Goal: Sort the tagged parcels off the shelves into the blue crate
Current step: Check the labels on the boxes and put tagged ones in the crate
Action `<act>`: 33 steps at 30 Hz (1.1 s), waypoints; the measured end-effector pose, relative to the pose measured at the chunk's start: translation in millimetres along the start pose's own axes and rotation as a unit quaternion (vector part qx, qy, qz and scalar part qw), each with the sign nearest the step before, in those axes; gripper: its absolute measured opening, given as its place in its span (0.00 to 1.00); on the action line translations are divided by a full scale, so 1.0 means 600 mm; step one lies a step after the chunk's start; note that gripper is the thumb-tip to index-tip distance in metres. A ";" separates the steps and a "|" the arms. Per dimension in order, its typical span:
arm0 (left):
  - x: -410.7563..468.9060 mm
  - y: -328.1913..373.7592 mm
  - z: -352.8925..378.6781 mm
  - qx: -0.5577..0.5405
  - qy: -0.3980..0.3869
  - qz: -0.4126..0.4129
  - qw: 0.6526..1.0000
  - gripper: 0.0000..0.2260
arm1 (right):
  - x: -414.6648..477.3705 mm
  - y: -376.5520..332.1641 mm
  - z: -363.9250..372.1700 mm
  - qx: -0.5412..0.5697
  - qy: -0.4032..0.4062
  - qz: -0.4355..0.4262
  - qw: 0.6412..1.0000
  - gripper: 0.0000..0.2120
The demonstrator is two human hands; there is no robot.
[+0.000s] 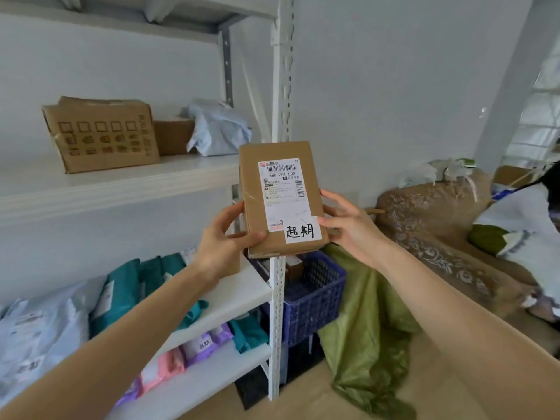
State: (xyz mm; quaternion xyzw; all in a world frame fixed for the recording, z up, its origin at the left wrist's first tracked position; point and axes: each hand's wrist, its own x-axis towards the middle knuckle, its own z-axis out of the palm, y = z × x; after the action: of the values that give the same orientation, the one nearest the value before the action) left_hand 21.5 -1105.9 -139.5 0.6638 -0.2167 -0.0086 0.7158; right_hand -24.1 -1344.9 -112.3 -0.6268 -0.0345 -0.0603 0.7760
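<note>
Both bare forearms reach up from the bottom corners, and the left hand (pixel 224 241) and right hand (pixel 348 225) hold a flat cardboard parcel (pixel 281 198) upright between them, in the air in front of the white shelf post (pixel 280 86). Left fingers (pixel 248 236) wrap the lower left edge with the thumb across the front; right fingers (pixel 328 197) clasp the right edge. A printed shipping label (pixel 283 189) covers the parcel's face, and a white handwritten tag (pixel 303 230) sits at its lower right corner.

Below and behind the parcel stands the blue crate (pixel 315 295), beside the post, partly hidden by it; a small brown box (pixel 293 266) lies inside. A green sack (pixel 363 322) slumps against the crate's right side.

On the upper shelf (pixel 115 183) rest a printed carton (pixel 100 133), a smaller brown box (pixel 172 136) and a pale plastic mailer (pixel 216 130). Teal mailers (pixel 127 292) and grey mailers (pixel 39 331) crowd the middle shelf; purple mailers (pixel 203 347) and pink mailers (pixel 163 368) lie on the lowest.
</note>
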 end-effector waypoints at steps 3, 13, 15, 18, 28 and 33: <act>0.015 -0.043 0.064 0.000 -0.007 -0.030 1.000 0.35 | -0.009 0.021 -0.076 -0.011 0.030 0.021 0.999 0.29; 0.087 -0.176 0.191 -0.020 -0.059 -0.148 0.987 0.40 | 0.006 0.102 -0.246 -0.010 0.083 0.087 0.993 0.30; 0.117 -0.201 0.208 -0.027 -0.071 -0.163 0.984 0.38 | 0.025 0.118 -0.273 -0.005 0.103 0.097 0.990 0.30; 0.160 -0.238 0.231 -0.034 -0.077 -0.176 0.981 0.35 | 0.063 0.140 -0.314 0.006 0.113 0.115 0.987 0.29; 0.344 -0.367 0.276 -0.063 -0.039 -0.236 0.969 0.35 | 0.276 0.191 -0.425 -0.014 0.137 0.184 0.973 0.25; 0.412 -0.424 0.302 -0.057 -0.020 -0.263 0.963 0.30 | 0.358 0.219 -0.482 -0.033 0.148 0.218 0.964 0.20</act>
State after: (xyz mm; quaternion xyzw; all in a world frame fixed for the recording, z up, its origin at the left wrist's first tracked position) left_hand 257.4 -1382.0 -303.5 0.6548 -0.0474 -0.2221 0.7208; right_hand 200.4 -1611.2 -272.8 -0.6288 0.2205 0.0172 0.7454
